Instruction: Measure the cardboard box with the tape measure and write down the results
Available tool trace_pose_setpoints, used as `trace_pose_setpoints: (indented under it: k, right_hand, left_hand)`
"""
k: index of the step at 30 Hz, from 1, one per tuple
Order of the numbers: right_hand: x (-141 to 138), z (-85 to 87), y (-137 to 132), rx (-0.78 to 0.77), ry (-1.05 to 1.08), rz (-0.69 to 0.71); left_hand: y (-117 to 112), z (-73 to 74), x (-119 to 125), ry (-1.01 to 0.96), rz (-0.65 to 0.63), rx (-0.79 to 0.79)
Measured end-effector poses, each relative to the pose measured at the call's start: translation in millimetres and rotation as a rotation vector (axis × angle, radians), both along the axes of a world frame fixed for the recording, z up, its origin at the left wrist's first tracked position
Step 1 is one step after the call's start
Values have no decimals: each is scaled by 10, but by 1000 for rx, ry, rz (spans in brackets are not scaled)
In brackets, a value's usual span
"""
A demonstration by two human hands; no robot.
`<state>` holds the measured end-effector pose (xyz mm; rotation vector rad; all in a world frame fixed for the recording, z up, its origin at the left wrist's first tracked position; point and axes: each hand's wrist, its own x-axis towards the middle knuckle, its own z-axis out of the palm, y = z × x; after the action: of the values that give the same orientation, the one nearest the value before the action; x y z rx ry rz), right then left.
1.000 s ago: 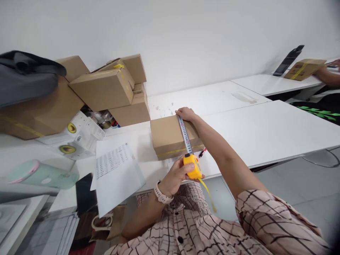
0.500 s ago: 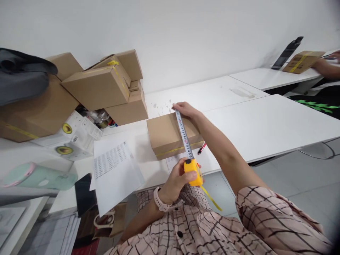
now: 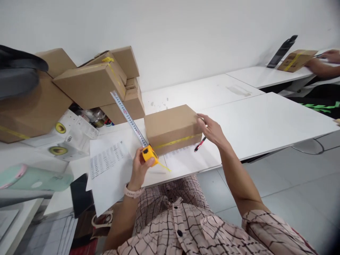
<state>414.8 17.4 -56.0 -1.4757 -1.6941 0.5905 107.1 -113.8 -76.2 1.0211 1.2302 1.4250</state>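
Note:
My left hand (image 3: 140, 166) is wrapped round a yellow tape measure (image 3: 150, 155). Its extended blade (image 3: 130, 120) points up and left, apart from the closed cardboard box (image 3: 172, 124) on the white table. A yellow strip of tape runs along the box's front side. At the box's right end, my right hand (image 3: 212, 130) has its bent fingers and thumb against the upper corner. A red and black pen (image 3: 200, 144) lies below that hand. Partly under the box's front is a printed sheet (image 3: 180, 156).
Stacked cardboard boxes (image 3: 90, 83) stand at the back left, above white avocado-printed boxes (image 3: 71, 134). Printed papers (image 3: 108, 173) and a mint-green bottle (image 3: 37, 177) are at left. At far right, a co-worker's arm (image 3: 321, 69) is beside a taped box (image 3: 296, 61) and dark bottle (image 3: 282, 51).
My left hand has carried the tape measure leftward, its blade swinging off the box. My right hand has let go of the blade's end and come down to the box's right end.

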Motion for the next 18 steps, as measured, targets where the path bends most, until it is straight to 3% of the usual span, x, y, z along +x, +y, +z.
trace_pose_setpoints:
  k: [5, 8, 10, 13, 15, 18]
  right_hand:
    - [-260, 415, 457, 156, -116, -81]
    - [-441, 467, 844, 228, -215, -100]
    - [-554, 434, 1085, 297, -260, -38]
    - [-688, 381, 1348, 322, -314, 72]
    - [-746, 374, 1430, 275, -345, 75]
    - [-784, 398, 1431, 236, -384, 29]
  left_hand:
    - [509, 449, -281, 40, 1, 89]
    - [762, 635, -349, 91, 6, 91]
    - [826, 696, -309, 109, 40, 101]
    - [717, 678, -125, 133, 48, 178]
    - [563, 577, 45, 121, -90, 178]
    - [362, 311, 283, 46, -386, 42]
